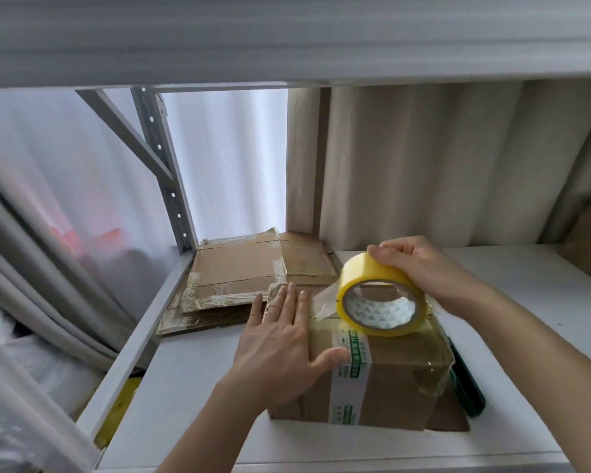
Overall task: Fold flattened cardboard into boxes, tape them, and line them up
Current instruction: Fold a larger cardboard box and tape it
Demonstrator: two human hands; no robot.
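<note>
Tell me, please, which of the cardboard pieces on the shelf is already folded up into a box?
The cardboard box under both hands, nearest the camera; it stands upright with tape across it. The flattened cardboard pieces behind it lie flat in a stack.

counts: 1 folded cardboard box (382, 380), 1 yellow tape roll (372, 295), 1 stack of flattened cardboard (239, 278) (sheet count unclear), 1 dark green object (466, 387) beside box, 2 hands: left hand (280, 343), right hand (420, 264).

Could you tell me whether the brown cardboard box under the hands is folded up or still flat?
Folded up: the brown cardboard box stands with upright sides on the white shelf, unlike the flattened cardboard sheets behind.
</note>
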